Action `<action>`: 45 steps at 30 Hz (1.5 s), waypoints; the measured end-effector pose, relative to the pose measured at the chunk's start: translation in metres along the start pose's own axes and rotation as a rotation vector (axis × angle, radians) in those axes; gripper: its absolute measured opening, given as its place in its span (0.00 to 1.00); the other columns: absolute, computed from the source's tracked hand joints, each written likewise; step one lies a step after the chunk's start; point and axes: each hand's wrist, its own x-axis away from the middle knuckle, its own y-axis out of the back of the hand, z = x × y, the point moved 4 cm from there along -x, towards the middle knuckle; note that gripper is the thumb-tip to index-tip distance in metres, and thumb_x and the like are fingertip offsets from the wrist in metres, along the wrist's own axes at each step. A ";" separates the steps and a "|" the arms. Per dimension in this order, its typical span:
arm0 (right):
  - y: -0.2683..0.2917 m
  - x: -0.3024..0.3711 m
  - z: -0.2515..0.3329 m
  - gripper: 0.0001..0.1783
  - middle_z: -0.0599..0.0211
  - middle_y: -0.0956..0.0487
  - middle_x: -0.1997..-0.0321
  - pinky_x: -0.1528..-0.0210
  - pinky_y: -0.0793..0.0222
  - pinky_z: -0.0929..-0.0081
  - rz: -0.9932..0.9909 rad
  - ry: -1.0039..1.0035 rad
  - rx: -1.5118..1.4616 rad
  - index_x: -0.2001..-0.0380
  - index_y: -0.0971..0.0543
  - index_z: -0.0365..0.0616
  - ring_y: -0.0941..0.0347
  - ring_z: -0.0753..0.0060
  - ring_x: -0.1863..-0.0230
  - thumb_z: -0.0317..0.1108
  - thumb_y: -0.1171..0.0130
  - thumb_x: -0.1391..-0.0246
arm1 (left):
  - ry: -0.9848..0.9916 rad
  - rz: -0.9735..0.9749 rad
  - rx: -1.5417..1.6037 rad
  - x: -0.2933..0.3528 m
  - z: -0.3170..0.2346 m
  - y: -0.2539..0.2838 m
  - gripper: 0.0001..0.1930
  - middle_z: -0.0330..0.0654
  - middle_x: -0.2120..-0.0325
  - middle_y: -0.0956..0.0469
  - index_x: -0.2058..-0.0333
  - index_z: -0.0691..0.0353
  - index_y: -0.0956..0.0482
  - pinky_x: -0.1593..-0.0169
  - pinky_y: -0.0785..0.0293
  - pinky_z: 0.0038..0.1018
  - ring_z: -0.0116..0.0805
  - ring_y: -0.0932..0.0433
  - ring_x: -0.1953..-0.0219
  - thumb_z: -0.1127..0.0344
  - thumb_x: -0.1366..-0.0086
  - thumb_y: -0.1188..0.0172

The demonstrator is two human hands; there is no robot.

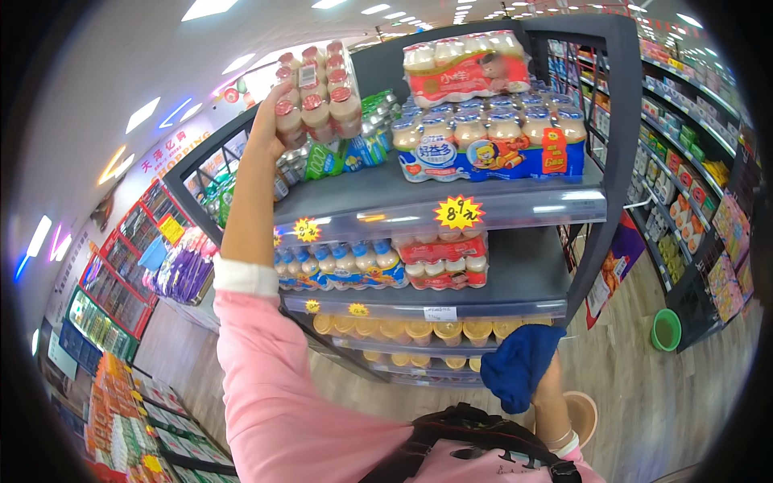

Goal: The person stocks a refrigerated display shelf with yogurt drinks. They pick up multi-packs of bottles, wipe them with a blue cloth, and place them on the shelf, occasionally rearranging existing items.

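Note:
My left arm reaches up to the upper shelf. There my left hand grips the side of a shrink-wrapped pack of small drink bottles with red caps, held tilted above the shelf. Green and blue wrapped packs lie just below it. To the right stands a blue-wrapped bottle pack, and a red-wrapped bottle pack rests on top of it. Low at the right, my right hand clutches a bunched dark blue cloth before the lower shelves; the cloth hides most of its fingers.
The middle shelf carries blue-capped bottles and red-wrapped packs. Yellow-lidded cups line the tiers beneath. A pale bucket stands on the floor by my right arm, a green basket farther right. The rack's dark upright borders the right side.

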 end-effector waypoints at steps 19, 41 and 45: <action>0.061 0.026 -0.033 0.19 0.62 0.22 0.61 0.56 0.28 0.72 -0.415 -0.057 0.080 0.58 0.26 0.36 0.25 0.70 0.61 0.42 0.57 0.36 | -1.635 0.636 -1.063 0.260 0.155 -0.206 0.10 0.43 0.71 0.21 0.71 0.60 0.17 0.62 0.25 0.37 0.43 0.21 0.69 0.72 0.56 0.35; 0.003 -0.021 0.059 0.08 0.56 0.23 0.71 0.71 0.31 0.67 -0.382 0.512 1.307 0.70 0.21 0.41 0.25 0.54 0.72 0.33 0.45 0.47 | -0.914 0.789 -1.034 0.238 0.338 -0.204 0.16 0.49 0.55 0.24 0.53 0.66 0.26 0.42 0.34 0.42 0.48 0.27 0.49 0.70 0.41 0.44; -0.031 -0.128 0.069 0.15 0.57 0.23 0.76 0.74 0.30 0.62 -0.400 0.748 1.819 0.79 0.25 0.44 0.24 0.55 0.70 0.44 0.42 0.49 | -0.926 0.713 -1.044 0.241 0.354 -0.183 0.16 0.47 0.55 0.24 0.54 0.65 0.25 0.43 0.33 0.40 0.46 0.26 0.50 0.69 0.41 0.44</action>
